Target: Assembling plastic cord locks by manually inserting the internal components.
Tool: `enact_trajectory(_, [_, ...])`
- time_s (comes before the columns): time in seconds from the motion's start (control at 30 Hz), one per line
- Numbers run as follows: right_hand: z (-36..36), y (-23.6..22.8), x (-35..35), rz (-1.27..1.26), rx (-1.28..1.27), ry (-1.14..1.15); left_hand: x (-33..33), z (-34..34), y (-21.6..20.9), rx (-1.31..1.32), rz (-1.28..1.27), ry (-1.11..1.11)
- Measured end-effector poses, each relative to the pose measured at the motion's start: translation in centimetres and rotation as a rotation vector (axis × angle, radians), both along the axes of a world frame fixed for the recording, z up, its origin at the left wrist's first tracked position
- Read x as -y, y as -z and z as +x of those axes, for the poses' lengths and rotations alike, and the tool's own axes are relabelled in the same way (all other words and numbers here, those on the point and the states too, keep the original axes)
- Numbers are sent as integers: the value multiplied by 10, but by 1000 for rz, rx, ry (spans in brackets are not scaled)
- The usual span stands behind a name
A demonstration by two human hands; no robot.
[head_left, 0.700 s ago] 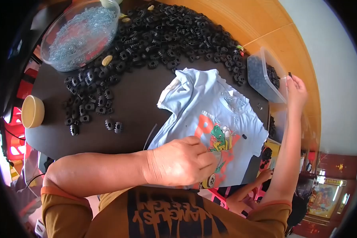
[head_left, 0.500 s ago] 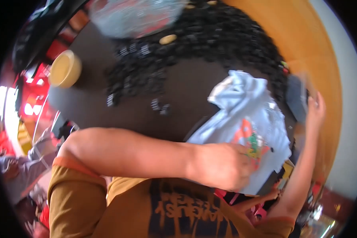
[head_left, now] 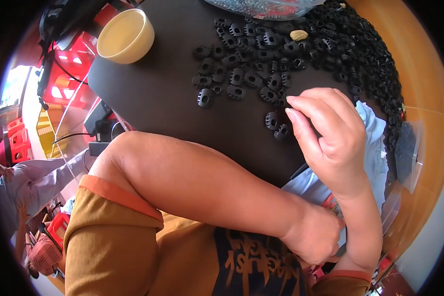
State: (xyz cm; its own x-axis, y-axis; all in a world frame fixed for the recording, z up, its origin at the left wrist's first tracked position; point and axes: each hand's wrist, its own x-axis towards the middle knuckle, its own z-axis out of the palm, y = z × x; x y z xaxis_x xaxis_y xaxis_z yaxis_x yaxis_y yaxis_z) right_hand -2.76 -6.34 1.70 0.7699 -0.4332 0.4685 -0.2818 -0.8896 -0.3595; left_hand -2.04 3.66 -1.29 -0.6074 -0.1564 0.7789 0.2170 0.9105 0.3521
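Note:
My right hand (head_left: 330, 133) hovers close to the camera over the dark round table (head_left: 158, 98). Its fingers are bent together just above two loose black plastic pieces (head_left: 276, 126), and its palm side is hidden. My left arm crosses my body. My left hand (head_left: 315, 237) rests curled at the near edge of a light blue printed shirt (head_left: 375, 148), with its fingers hidden behind my right wrist. A big heap of black plastic pieces (head_left: 291, 49) covers the far part of the table.
A cream bowl (head_left: 126, 34) stands at the table's far left. A clear container (head_left: 266, 7) of small bits sits at the top edge, a tan piece (head_left: 298, 34) among the black ones. A clear plastic box (head_left: 407, 153) lies right. Another person's lilac sleeve (head_left: 29, 172) and red crates (head_left: 59, 84) are at left.
My right hand has come in from the far right box to just over the loose black pieces. The view swung left and closer. My left hand stays on the shirt.

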Motion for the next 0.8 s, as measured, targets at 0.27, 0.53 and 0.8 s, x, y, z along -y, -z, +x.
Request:
enact_trajectory(0.27, [0, 6, 3, 23, -157, 66, 2, -2, 3, 107, 78, 100])
enact_trajectory(0.53, [-26, -3, -19, 385, 89, 205, 3, 2, 3, 51, -29, 1])
enact_trajectory(0.8, [-20, 2, -28, 155, -9, 25, -4, -2, 3, 271, 54, 12])
